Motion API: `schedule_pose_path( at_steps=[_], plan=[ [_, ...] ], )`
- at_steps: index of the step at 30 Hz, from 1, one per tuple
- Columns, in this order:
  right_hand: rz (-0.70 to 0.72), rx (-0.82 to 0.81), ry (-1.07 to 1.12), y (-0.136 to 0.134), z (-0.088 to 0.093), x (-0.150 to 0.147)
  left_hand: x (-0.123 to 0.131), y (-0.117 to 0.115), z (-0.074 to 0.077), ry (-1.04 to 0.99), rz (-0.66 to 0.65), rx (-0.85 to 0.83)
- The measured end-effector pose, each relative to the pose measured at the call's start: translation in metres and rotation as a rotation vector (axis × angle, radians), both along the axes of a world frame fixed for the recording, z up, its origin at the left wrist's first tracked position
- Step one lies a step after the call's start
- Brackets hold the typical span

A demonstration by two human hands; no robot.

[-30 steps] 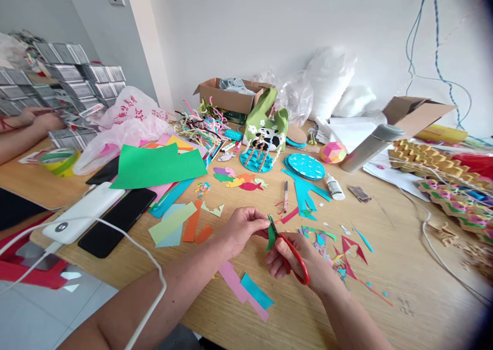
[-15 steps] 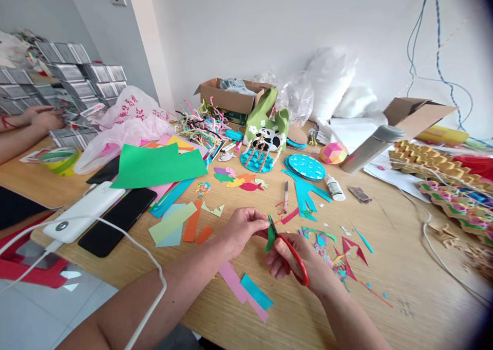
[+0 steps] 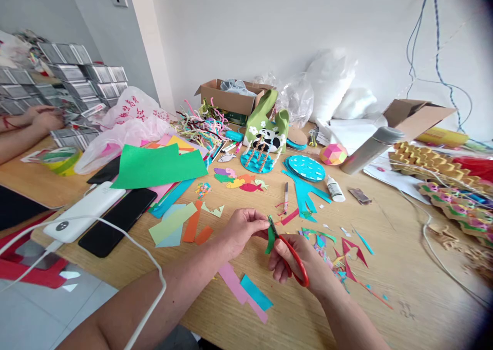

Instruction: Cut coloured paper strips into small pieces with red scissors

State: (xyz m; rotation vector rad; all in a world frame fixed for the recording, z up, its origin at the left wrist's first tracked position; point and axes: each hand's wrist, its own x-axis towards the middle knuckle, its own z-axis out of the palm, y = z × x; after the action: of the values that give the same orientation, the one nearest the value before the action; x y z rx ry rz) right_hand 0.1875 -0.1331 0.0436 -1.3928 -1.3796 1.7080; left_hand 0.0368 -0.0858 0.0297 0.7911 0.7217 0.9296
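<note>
My right hand [image 3: 290,262] is closed round the red handles of a pair of scissors [image 3: 300,268], whose dark blades point up and left. A small strip of green paper [image 3: 270,239] lies against the blades. My left hand [image 3: 246,232] pinches the green paper's far end near the blade tips, thumb and finger together. Beyond my hands lie several coloured paper fish [image 3: 252,186] and a pen [image 3: 286,198]. Pink paper [image 3: 234,283] and a blue paper strip [image 3: 257,292] rest on the table just below my hands. Paper scraps [image 3: 350,257] are scattered to the right.
Green paper [image 3: 162,166], a black phone [image 3: 117,221] and a white power bank [image 3: 84,212] sit left, with a white cable crossing my left arm. A glue bottle [image 3: 335,189], a steel flask [image 3: 372,149] and egg cartons [image 3: 439,170] stand right. Another person's hands [image 3: 42,118] are at far left.
Almost nothing differs. Both hands keep their places on the green paper and scissors; at most my right hand has shifted very slightly.
</note>
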Motion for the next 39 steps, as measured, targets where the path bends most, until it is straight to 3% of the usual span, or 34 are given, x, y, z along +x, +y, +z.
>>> schedule_pose_path(
  at_steps=[39],
  plan=[
    [0.037,-0.003,-0.014,0.0009,-0.0015,0.0041,-0.0008,0.0033,-0.0011,0.051,-0.033,0.014]
  ],
)
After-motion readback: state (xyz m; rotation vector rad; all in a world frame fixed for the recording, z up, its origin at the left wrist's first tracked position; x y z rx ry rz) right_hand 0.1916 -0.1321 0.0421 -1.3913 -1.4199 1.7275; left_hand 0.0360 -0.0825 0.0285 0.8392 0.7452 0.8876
